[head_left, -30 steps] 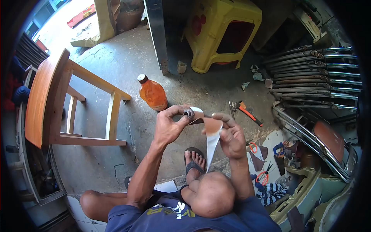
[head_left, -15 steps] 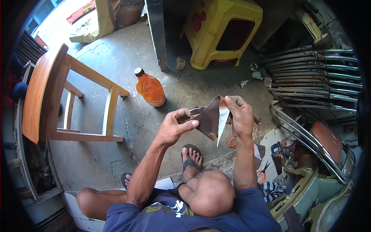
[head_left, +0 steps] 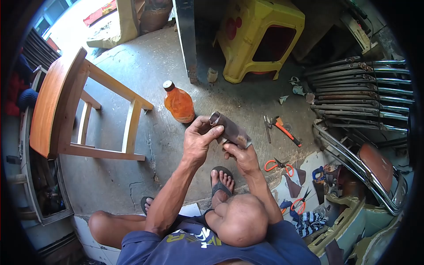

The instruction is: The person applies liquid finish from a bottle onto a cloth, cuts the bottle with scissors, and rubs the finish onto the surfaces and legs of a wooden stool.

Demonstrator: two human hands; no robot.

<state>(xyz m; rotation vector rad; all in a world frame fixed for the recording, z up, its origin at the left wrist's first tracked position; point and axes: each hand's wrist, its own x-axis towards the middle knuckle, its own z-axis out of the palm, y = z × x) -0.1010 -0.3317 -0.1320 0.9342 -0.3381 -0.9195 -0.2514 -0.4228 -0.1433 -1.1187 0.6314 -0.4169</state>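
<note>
A brown sheet with a pale back, which looks like sandpaper, is curled into a loose roll above the floor. My left hand pinches its left end between thumb and fingers. Under its lower right edge, my right hand grips the sheet with the thumb along the edge; some of those fingers are hidden. Just beyond my left hand stands a clear bottle of orange liquid with a dark cap. To the right of my hands, a hammer with an orange and black handle lies on the floor beside a thin tool.
A wooden chair stands at left, a yellow plastic stool at the back. Folded metal chair frames are stacked at right. Orange-handled scissors, a second orange-handled cutter and brown scraps lie at lower right.
My right hand has moved down and left, nearer my left hand. The sheet has gone from spread with a pointed, folded corner to a curled roll. The view has shifted slightly.
</note>
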